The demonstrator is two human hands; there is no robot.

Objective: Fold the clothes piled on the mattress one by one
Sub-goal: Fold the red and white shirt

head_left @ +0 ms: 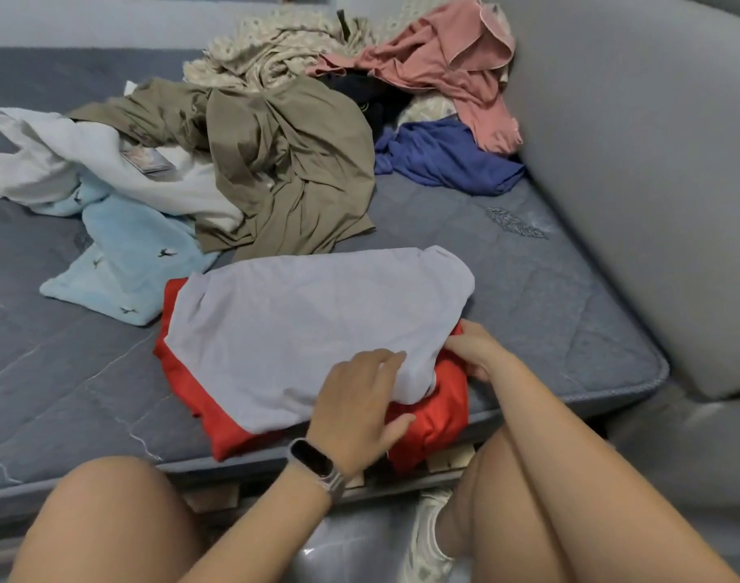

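Your left hand, the one with the dark-faced wristband, lies with fingers spread and nearly straight on the near edge of the pale lavender-grey folded garment; it presses rather than grasps. Your right hand sits at the garment's right corner, fingers curled toward the cloth's edge. Whether they actually pinch the lavender cloth or the bright red garment beneath is hard to tell, since the fingertips are hidden under the fold.

The lavender piece rests on top of the red one, both at the near edge of the blue-grey quilted mattress. The red garment overhangs that edge slightly.

The step in hand appears to be the finishing of this fold. To do it well, keep the left palm flat as an anchor while the right hand tucks the loose rolled corner under. Then smooth outward from the centre so that no air pocket remains, and square the lavender edges to the red piece below so that the stack stays even.

Beyond it lies the unfolded pile: an olive-brown crumpled garment, a light blue towel with small dark motifs, a white cloth, a royal blue garment, a salmon-pink garment and a beige patterned fabric.
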